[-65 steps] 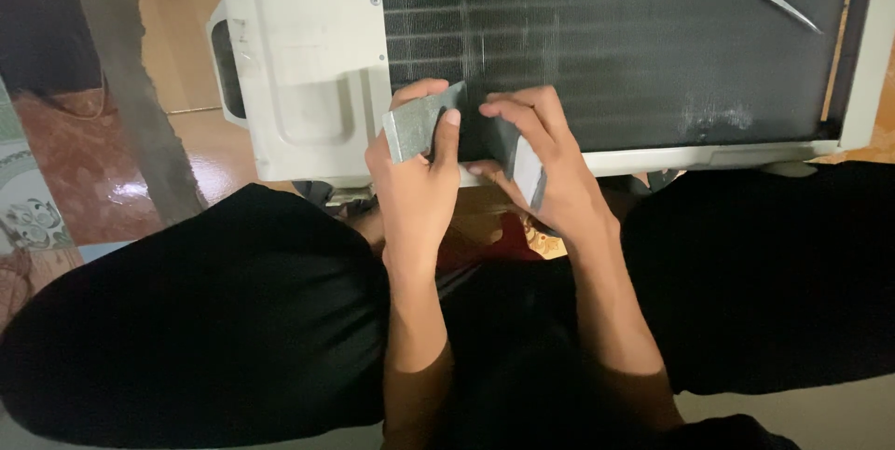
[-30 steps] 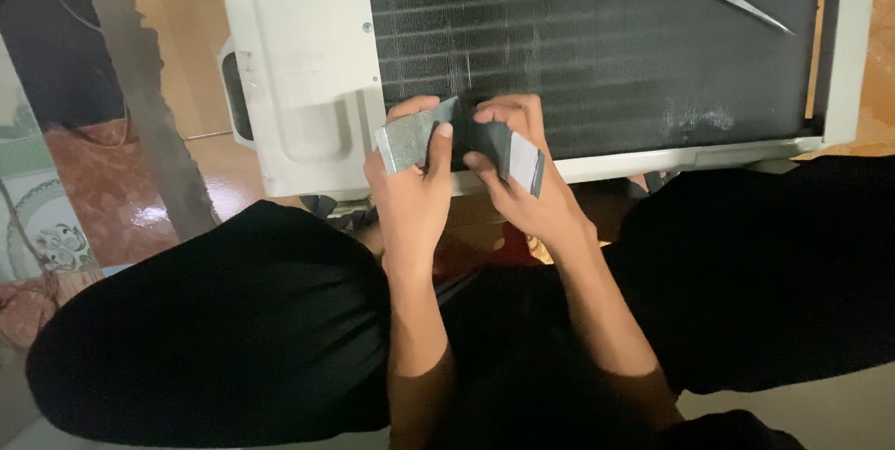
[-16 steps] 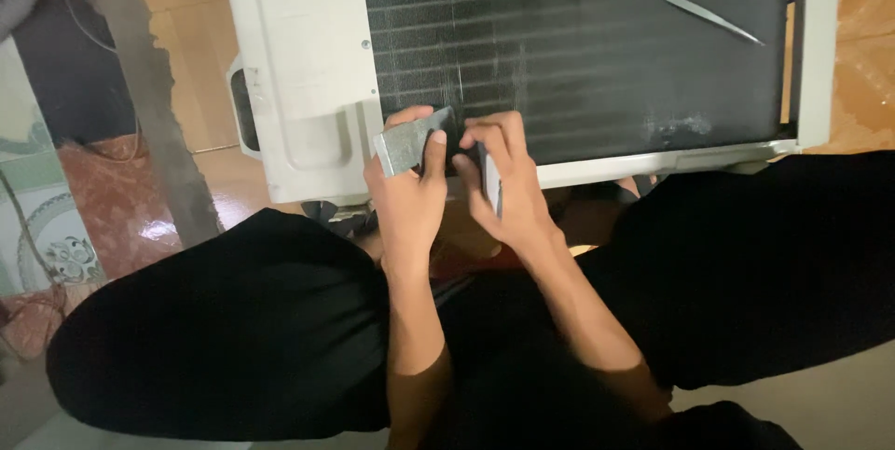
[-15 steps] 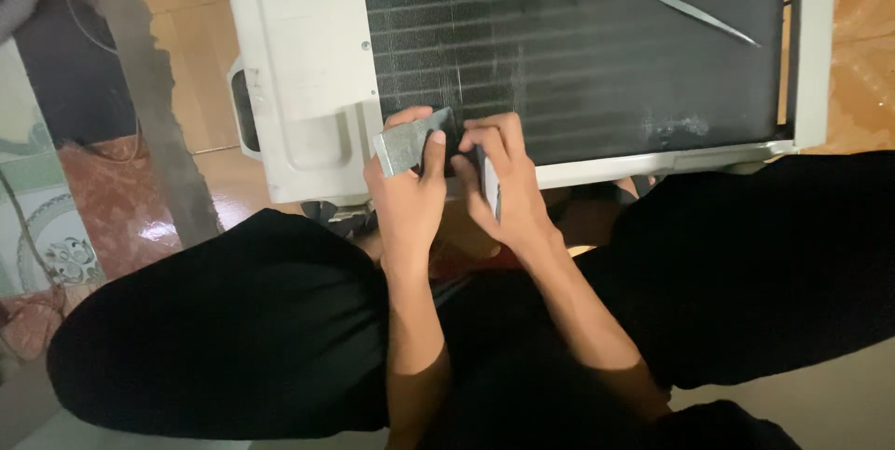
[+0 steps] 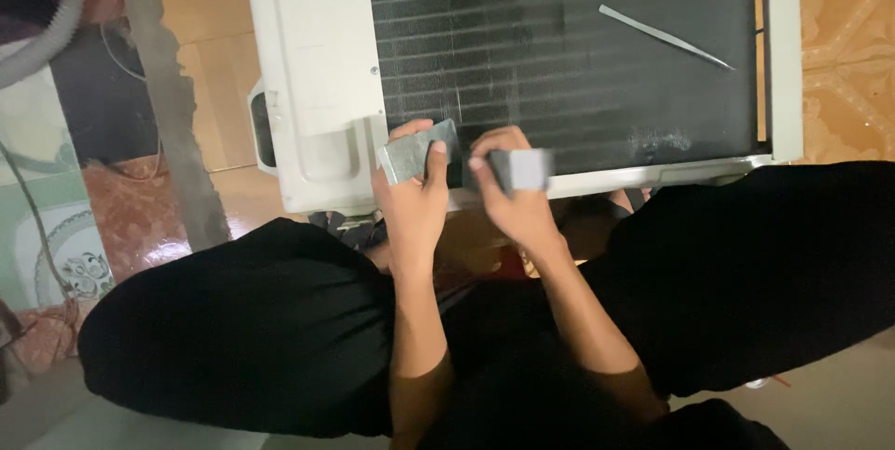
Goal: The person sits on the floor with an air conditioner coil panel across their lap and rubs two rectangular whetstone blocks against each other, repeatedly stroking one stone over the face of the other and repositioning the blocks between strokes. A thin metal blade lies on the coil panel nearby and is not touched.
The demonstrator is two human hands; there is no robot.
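Observation:
A white air-conditioner unit (image 5: 317, 68) lies on the floor with its dark finned coil (image 5: 559, 49) facing up. My left hand (image 5: 412, 200) grips a flat grey metal plate (image 5: 418, 152) against the coil's near left corner. My right hand (image 5: 513, 203) holds a second grey flat piece (image 5: 522, 168) just to the right, also against the fins. Both hands sit close together at the unit's near edge, above my knees in black trousers (image 5: 261, 329).
A thin silver strip (image 5: 664, 36) lies loose on the coil at the far right. A grey post (image 5: 168, 96) stands at the left beside a patterned mat (image 5: 65, 263) and a grey hose (image 5: 51, 26). Tan floor tiles (image 5: 844, 58) lie right of the unit.
My hands have stayed on the coil's near edge; the right hand's grey piece has turned from edge-on to flat-facing. The view has shifted slightly, moving the unit rightward in frame.

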